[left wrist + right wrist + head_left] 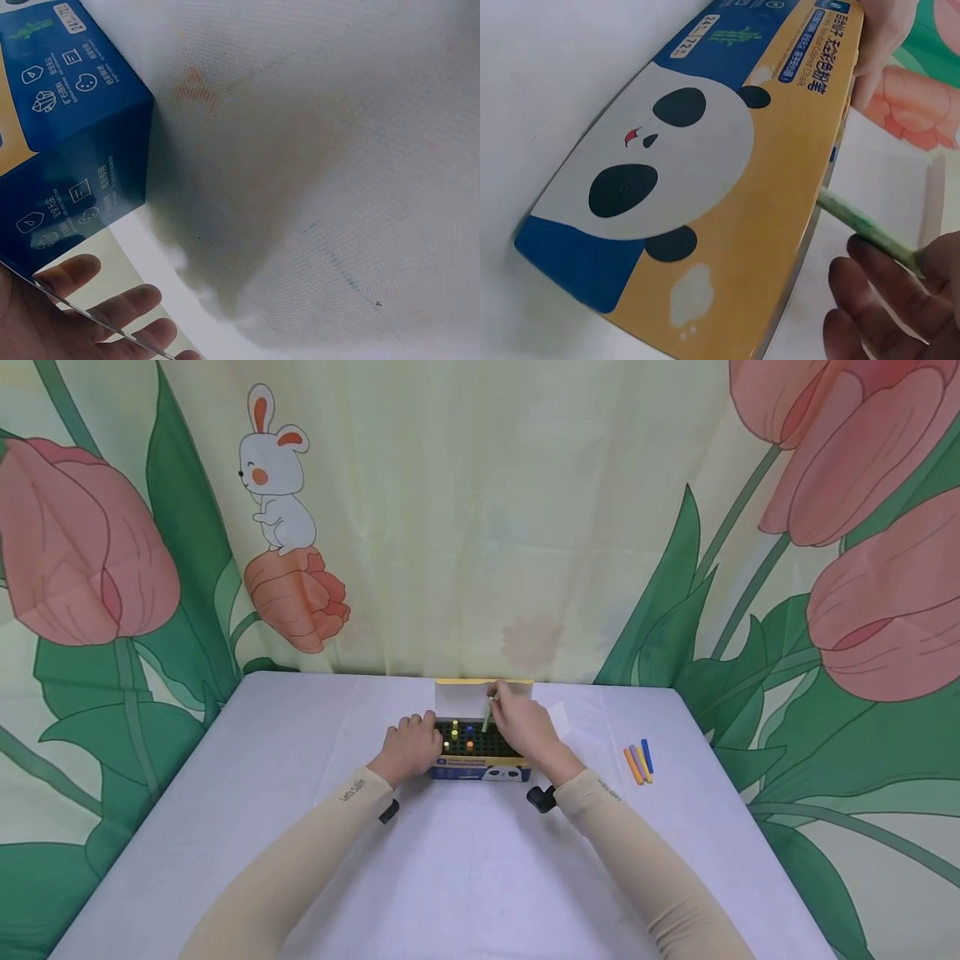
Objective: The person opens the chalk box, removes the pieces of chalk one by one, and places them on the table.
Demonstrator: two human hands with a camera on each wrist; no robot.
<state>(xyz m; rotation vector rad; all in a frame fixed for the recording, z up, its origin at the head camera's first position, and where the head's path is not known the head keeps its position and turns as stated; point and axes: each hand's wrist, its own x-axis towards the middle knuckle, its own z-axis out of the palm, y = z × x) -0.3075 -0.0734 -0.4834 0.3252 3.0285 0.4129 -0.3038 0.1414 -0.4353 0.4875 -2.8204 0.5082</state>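
Note:
A blue and yellow chalk box (468, 772) with a panda face stands on the table, its lid raised at the back. Inside it, a black holder with rows of holes (498, 746) bears several chalk sticks, among them yellow, blue and orange ones. My right hand (522, 718) pinches a pale green chalk stick (866, 225) between thumb and fingers, tilted over the holder. The stick's lower end is hidden behind the box's front wall in the right wrist view. My left hand (408, 747) rests at the box's left end, its fingers (131, 304) extended beside a thin flap edge.
Several loose chalk sticks (640, 762), orange, yellow and blue among them, lie on the white-covered table (465, 868) to the right of the box. Behind the table hangs a curtain (465, 527) printed with tulips and a rabbit.

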